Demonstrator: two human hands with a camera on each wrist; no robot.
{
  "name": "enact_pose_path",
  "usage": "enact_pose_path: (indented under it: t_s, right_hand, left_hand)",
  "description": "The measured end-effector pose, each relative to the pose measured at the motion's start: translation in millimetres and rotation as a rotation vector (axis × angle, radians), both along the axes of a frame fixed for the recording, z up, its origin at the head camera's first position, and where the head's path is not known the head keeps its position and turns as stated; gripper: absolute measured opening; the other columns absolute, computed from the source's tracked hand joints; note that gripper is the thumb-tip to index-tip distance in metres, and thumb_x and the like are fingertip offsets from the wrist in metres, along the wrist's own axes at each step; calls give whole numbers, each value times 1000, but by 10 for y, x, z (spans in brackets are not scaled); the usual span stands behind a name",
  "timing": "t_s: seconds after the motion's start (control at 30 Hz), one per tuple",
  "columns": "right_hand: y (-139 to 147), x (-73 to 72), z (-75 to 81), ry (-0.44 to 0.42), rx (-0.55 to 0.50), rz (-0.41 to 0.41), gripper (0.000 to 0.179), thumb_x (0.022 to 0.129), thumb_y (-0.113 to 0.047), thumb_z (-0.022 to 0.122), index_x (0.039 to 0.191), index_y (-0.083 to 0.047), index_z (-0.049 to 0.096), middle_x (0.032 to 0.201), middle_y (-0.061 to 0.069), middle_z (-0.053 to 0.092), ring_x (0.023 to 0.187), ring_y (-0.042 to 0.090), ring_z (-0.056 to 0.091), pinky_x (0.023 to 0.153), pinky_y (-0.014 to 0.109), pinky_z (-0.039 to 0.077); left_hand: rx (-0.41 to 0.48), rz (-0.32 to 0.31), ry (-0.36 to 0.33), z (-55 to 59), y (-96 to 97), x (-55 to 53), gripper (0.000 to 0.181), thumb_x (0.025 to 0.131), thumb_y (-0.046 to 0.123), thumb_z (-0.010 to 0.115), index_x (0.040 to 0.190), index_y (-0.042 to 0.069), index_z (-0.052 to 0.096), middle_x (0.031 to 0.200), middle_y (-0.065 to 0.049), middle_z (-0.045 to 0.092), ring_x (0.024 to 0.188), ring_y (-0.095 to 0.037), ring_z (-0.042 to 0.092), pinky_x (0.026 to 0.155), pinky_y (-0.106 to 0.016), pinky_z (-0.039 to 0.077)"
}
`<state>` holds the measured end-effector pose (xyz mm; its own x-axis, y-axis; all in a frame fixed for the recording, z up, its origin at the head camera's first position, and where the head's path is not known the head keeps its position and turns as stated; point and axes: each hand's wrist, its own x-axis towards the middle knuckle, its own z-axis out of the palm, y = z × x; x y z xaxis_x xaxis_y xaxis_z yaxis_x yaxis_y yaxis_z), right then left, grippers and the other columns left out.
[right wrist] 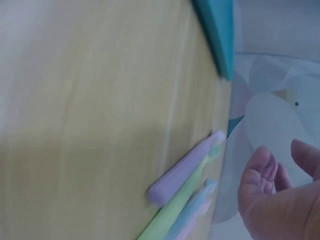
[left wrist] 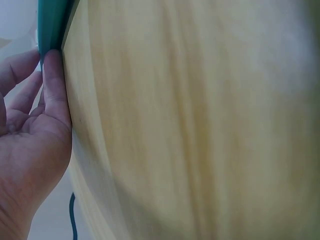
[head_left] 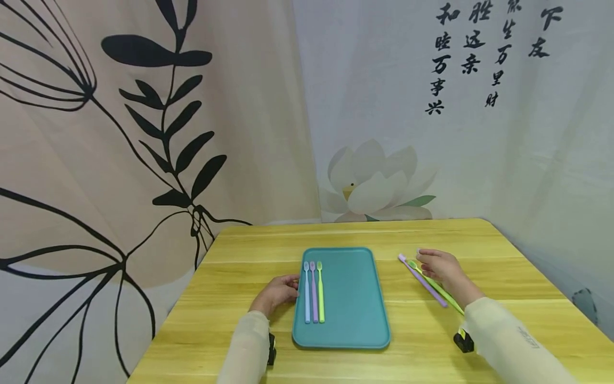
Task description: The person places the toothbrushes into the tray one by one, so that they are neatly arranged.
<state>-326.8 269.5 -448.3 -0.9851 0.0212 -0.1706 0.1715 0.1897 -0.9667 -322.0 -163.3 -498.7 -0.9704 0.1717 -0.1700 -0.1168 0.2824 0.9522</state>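
Observation:
At the left rim of a teal tray (head_left: 350,298), my left hand (head_left: 277,293) pinches the edge. In the left wrist view that hand (left wrist: 35,140) has the tray's edge (left wrist: 52,25) between its fingers. Three toothbrushes lie side by side on the tray's left half: blue (head_left: 307,298), purple (head_left: 315,298) and green (head_left: 322,298). My right hand (head_left: 443,272), fingers loosely bent, hovers by the loose toothbrushes on the table. Of these, the right wrist view shows a purple one (right wrist: 177,175), a green one (right wrist: 175,205), and blue and pink ones (right wrist: 192,212) close together.
Everything stands on a yellow wood-grain table (head_left: 230,330). A printed curtain (head_left: 259,133) hangs behind its far edge. A black wrist camera (head_left: 463,341) sits under the right sleeve, another (head_left: 272,349) beside the left.

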Motion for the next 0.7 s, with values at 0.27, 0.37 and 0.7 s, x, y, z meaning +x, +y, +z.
enact_pose_path:
  t_s: [0.27,0.37,0.7]
  right_hand:
    - [250,-3,-65,-9,-20,-17,60,100,-20,59,146,11,36,116,7,53,102,23,51,88,31,53]
    - [324,3,-63,-10,-9,-16,62,101,-21,57,148,10,32,130,18,48,116,31,47,97,36,50]
    - [590,21,-169,-60,73,-9,64,103,-25,52,151,8,27,150,34,25,136,47,31,106,43,43]
  left_hand:
    - [-9,6,-15,21,-3,8,56,84,-14,61,139,-9,51,106,-16,56,94,-24,55,84,-36,54]
    - [-9,10,-19,18,-4,7,56,84,-14,61,138,-9,51,106,-16,56,94,-24,56,84,-36,54]
    - [4,2,-1,10,-16,14,56,83,-16,59,138,-11,50,104,-16,56,90,-22,57,82,-36,55]
